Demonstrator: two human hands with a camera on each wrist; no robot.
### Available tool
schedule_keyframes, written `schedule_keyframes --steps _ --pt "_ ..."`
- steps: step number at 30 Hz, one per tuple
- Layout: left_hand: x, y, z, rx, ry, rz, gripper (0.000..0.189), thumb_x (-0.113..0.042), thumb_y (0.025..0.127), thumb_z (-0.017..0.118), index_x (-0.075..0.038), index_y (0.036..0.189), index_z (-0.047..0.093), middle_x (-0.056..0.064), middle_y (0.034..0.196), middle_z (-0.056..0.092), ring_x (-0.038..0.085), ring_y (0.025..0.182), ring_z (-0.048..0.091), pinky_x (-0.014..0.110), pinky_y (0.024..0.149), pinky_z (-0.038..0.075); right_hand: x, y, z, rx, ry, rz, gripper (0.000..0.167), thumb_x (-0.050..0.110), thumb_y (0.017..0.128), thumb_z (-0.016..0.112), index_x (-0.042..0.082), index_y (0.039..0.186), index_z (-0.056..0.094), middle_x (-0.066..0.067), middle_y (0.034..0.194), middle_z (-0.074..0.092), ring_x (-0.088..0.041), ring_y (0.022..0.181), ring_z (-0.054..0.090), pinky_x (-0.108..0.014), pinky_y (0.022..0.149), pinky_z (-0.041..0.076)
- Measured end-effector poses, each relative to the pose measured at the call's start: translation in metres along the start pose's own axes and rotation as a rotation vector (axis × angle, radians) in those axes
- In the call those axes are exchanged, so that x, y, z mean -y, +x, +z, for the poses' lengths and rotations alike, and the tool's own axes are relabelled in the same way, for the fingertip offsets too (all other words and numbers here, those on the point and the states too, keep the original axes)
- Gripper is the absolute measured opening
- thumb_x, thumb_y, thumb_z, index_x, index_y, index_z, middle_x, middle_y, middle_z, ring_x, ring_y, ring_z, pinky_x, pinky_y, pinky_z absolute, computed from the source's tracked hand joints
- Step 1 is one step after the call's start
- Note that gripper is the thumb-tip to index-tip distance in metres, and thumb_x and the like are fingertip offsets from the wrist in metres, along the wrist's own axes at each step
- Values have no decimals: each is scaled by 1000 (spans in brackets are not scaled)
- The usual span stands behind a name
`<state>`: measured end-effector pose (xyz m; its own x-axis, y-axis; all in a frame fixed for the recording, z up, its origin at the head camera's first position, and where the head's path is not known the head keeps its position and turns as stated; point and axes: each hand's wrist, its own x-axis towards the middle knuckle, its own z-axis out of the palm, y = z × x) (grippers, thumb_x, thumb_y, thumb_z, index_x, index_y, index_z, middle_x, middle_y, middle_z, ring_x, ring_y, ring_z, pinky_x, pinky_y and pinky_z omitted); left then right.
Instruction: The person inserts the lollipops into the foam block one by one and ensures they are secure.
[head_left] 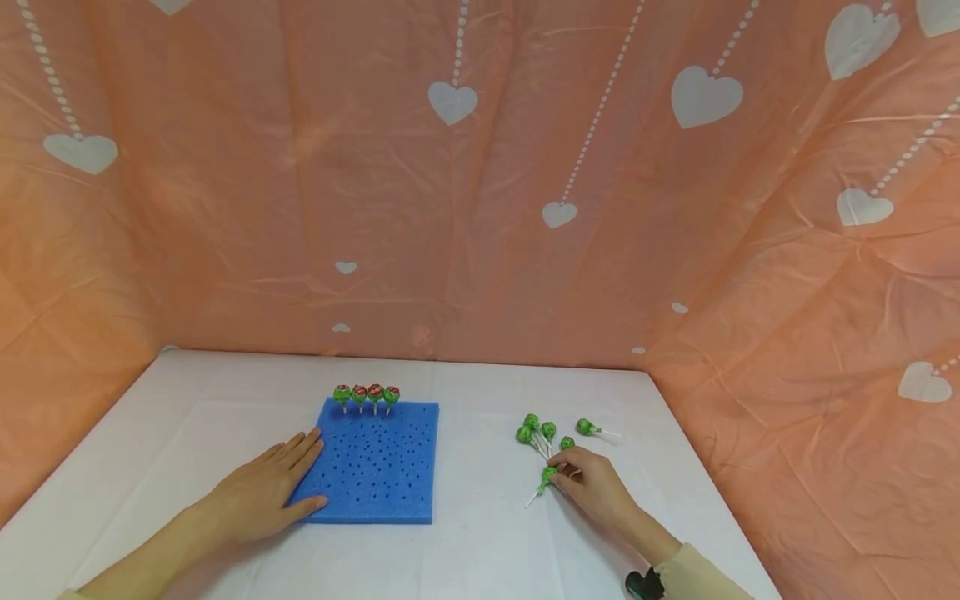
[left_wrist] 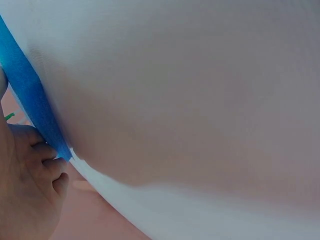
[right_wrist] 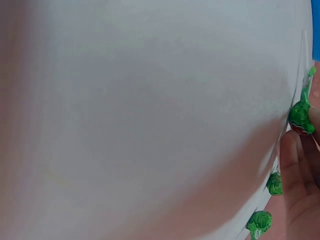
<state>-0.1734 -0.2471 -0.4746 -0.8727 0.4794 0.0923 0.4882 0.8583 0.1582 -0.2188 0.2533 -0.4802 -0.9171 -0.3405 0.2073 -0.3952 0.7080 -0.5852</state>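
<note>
My left hand [head_left: 258, 493] rests with straight, slightly spread fingers on the left side of a blue foam board [head_left: 408, 467] dotted with small holes. Along its far edge several lollipops [head_left: 376, 392] with red-and-green wrappers stand upright in a row. To the right of the board, my right hand [head_left: 600, 492] pinches the green-wrapped head of a lollipop [head_left: 548, 477]. Its white stick points toward the front left. In the right wrist view the thumb and fingertips close on that lollipop's head [right_wrist: 302, 118]. The left wrist view shows my fingers along the board's edge [left_wrist: 35, 97].
Just beyond my right hand lie several loose green lollipops [head_left: 531, 422], their sticks bunched together. Another single lollipop [head_left: 585, 427] lies farther right. All are on a white-covered table [head_left: 480, 550], with orange heart-printed sheeting [head_left: 487, 275] hanging behind and on both sides.
</note>
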Motion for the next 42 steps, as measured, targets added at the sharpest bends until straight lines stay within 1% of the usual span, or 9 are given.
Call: schedule_keyframes --steps 8,15,21,26,30,33,36,39,42 --pt "-1 0 0 10 3 0 86 -60 100 58 11 149 48 31 159 39 52 145 39 63 116 38 -1 -2 -1 -3 38 -8 14 4 93 76 8 107 76 4 97 69 -7 86 66 -24 76 60" --pt "-2 1 -1 25 -9 -21 88 -63 101 54 10 151 46 29 161 37 51 147 36 62 118 35 0 -1 -1 -49 102 2 16 2 93 76 5 109 75 -3 105 71 -14 92 71 -23 79 61" --pt "-2 1 0 25 -14 -25 88 -63 101 54 10 150 46 29 161 37 51 147 37 62 118 35 3 2 -2 -86 133 -62 17 0 93 75 2 110 74 -5 108 70 -14 92 72 -25 79 62" --pt "-2 0 0 25 -12 -22 88 -62 101 55 10 150 46 30 161 38 51 147 37 63 118 36 9 7 0 -126 98 -102 18 -6 92 72 5 105 76 -1 103 70 -12 89 72 -25 76 62" --pt "-2 0 0 15 -5 -17 87 -61 101 57 10 150 47 30 160 38 51 146 38 63 116 37 15 12 4 -97 78 -92 16 -5 97 66 3 109 75 -4 106 70 -16 89 71 -25 76 62" --pt "-1 -1 0 10 -6 -19 87 -61 100 57 10 150 47 29 160 39 51 146 38 63 116 38 22 17 10 -37 50 -73 17 5 101 65 2 116 74 -7 115 70 -16 90 70 -26 77 61" --pt "-1 -1 0 5 -5 -16 87 -62 100 57 10 150 48 30 160 39 51 146 39 63 116 38 31 24 18 16 16 -76 26 16 102 67 1 123 72 -8 121 68 -13 92 68 -26 79 60" --pt "0 -1 0 7 -9 -18 87 -61 101 56 10 150 47 30 160 38 51 146 38 62 117 37 39 33 27 35 -6 -74 30 20 101 70 2 125 71 -7 120 68 -10 89 65 -26 78 59" --pt "0 0 0 12 -10 -21 87 -62 102 54 10 151 46 29 161 37 50 147 36 62 119 35 46 40 34 35 -12 -79 26 18 100 72 3 121 73 -5 115 68 -9 87 65 -26 77 59"
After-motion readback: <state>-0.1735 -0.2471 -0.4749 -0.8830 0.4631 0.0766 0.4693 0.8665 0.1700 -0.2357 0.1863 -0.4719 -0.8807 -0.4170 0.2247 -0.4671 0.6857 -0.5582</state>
